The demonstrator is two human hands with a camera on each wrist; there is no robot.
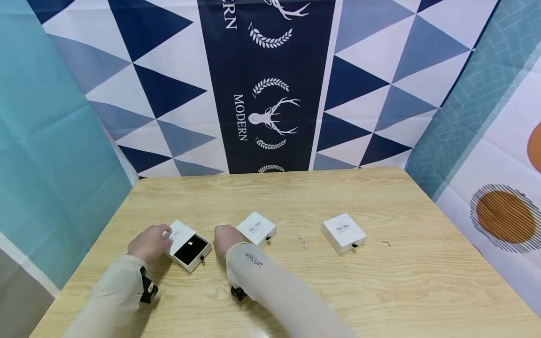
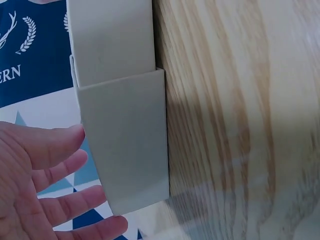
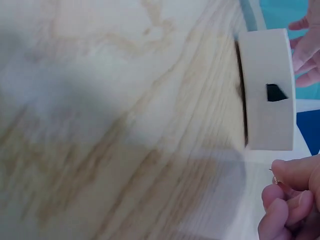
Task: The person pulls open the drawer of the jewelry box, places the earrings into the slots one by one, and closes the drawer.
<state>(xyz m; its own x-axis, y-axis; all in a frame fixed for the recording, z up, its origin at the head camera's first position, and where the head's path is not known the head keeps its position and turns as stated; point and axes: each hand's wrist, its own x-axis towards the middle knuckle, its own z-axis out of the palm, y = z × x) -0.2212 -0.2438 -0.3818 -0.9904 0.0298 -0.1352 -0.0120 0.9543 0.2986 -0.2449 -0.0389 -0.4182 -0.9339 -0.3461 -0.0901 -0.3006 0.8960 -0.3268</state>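
Observation:
My left hand (image 1: 150, 241) is at a white drawer-style gift box (image 1: 181, 237), its fairly straight thumb and fingers (image 2: 107, 227) touching the edge of the outer sleeve. The drawer (image 1: 193, 253) is slid partly out, showing black lining with a small white jewellery piece on it. Just right of that box, my right hand (image 1: 225, 239) pinches a tiny shiny earring (image 3: 274, 179) between thumb and forefinger; most of it is hidden by the fingers. In the right wrist view, the drawer front (image 3: 270, 120) with its black pull tab faces this hand.
Two more white gift boxes, one in the middle (image 1: 257, 229) and one farther right (image 1: 344, 232), stand on the wooden table (image 1: 380, 291). Small jewellery pieces (image 1: 302, 241) lie between them, and another small piece (image 1: 386, 243) lies right of the far box.

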